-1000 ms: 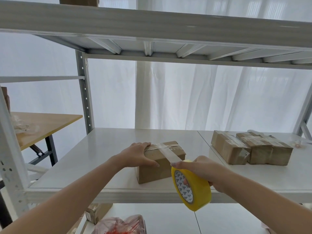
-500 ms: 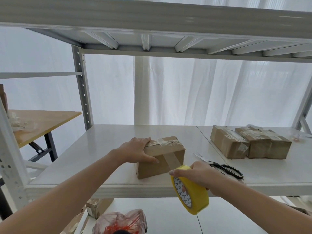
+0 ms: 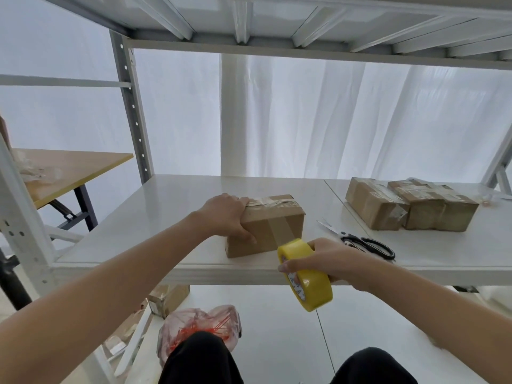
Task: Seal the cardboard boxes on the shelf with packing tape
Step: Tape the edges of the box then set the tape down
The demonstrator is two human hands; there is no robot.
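Note:
A small cardboard box point(image 3: 279, 217) stands near the front edge of the white shelf point(image 3: 166, 217). My left hand point(image 3: 225, 216) grips its left top corner, thumb down the front face. My right hand point(image 3: 322, 259) holds a yellow roll of packing tape point(image 3: 307, 275) just below and in front of the box. A clear strip of tape runs from the roll up the box's front face and over its top. Two taped cardboard boxes point(image 3: 410, 206) sit side by side at the back right of the shelf.
Black-handled scissors point(image 3: 365, 243) lie on the shelf right of the small box. Below the shelf are a small box point(image 3: 166, 299) and a plastic bag with red strips point(image 3: 199, 328). A wooden table point(image 3: 69, 170) stands to the left. My dark-clad knees point(image 3: 199, 358) show at the bottom.
My right hand has pulled the tape roll downward, so the strip now lies down the box's front face. The camera dipped, bringing the scissors and my knees into view. My left hand stays on the box.

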